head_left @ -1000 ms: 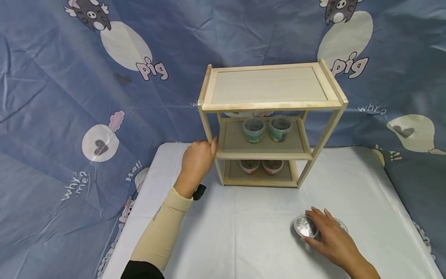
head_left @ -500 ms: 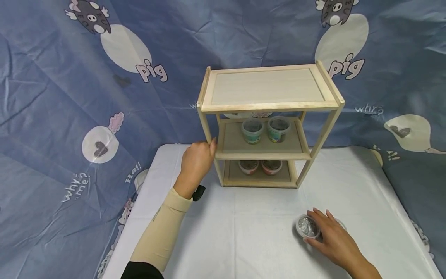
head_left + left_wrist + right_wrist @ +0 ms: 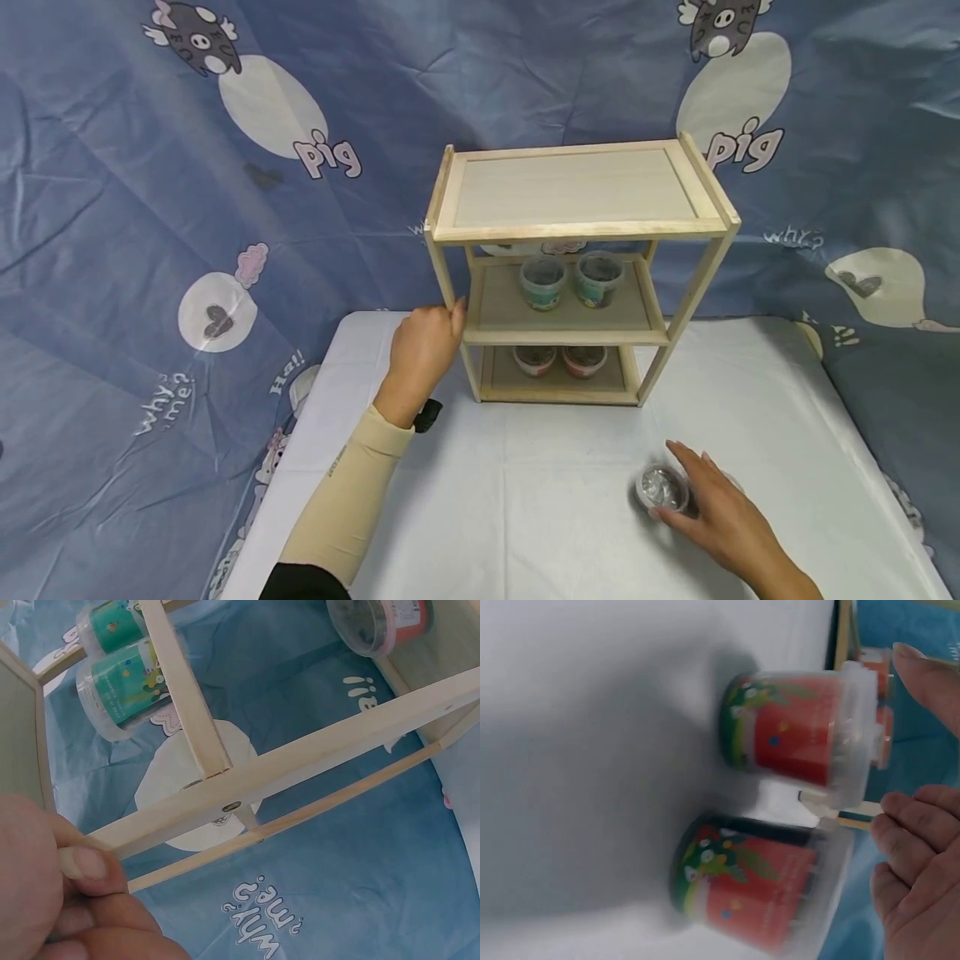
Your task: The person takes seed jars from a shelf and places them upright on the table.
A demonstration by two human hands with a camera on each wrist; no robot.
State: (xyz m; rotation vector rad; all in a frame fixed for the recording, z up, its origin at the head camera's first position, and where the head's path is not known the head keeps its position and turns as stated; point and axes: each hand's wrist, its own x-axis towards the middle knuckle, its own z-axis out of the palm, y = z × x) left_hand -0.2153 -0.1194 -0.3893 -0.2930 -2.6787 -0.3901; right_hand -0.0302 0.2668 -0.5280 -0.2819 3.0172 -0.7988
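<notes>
My left hand [image 3: 422, 350] grips the front left post of a three-tier wooden shelf [image 3: 573, 196]. In the left wrist view, the thumb and curled fingers are around that post [image 3: 315, 765]. At the lower right, my right hand [image 3: 723, 521] hovers at a clear-topped plastic tub [image 3: 663, 488], thumb and fingers spread. The right wrist view shows two red-labelled tubs upright side by side, a nearer tub [image 3: 742, 885] and another tub [image 3: 795, 731]. The hand's thumb and fingers stand beyond their lids. In the head view, this hand mostly hides the second tub.
Two green-labelled tubs [image 3: 543, 283] stand on the shelf's middle tier. Two red-labelled tubs [image 3: 585, 360] sit on its bottom tier. White cloth [image 3: 555, 500] covers the table, and a blue printed curtain [image 3: 360, 100] hangs behind and at both sides.
My right hand's fingers have spread and drawn back slightly from the left tub, uncovering more of its lid. The left hand keeps its grip on the post.
</notes>
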